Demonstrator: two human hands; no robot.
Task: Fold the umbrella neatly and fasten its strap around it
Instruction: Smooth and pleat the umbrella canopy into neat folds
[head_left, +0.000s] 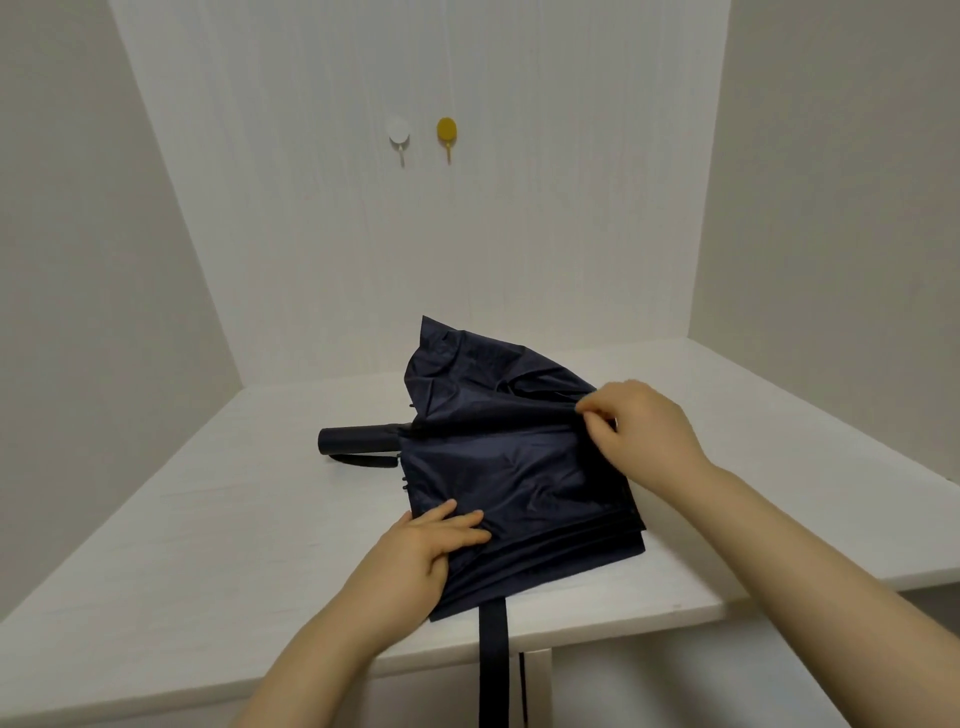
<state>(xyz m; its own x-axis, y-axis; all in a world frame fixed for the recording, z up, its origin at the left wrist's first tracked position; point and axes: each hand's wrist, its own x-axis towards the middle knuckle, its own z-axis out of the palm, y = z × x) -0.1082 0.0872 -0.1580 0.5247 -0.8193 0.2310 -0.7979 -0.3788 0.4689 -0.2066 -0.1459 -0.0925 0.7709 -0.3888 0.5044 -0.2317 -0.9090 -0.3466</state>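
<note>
1. Head view: the navy folding umbrella (514, 467) lies collapsed on the white bench (208, 545), near its front edge, its handle (358, 439) pointing toward the left edge. The canopy is half pleated, and one panel stands up loose at the back.
2. The left hand (426, 551) presses flat, fingers straight, on the stacked pleats at the canopy's near left corner.
3. The right hand (639, 426) pinches a fold of fabric at the canopy's right end, fingers curled on it; whether a rib tip is also in the pinch I cannot tell.
4. The strap (493, 665) hangs off the bench's front edge, unfastened.
5. To do this step well, I judge the left hand should keep the finished pleats pinned while the right draws each loose panel taut and lays it flat in one direction, so the roll stays slim enough for the strap to close.
</note>
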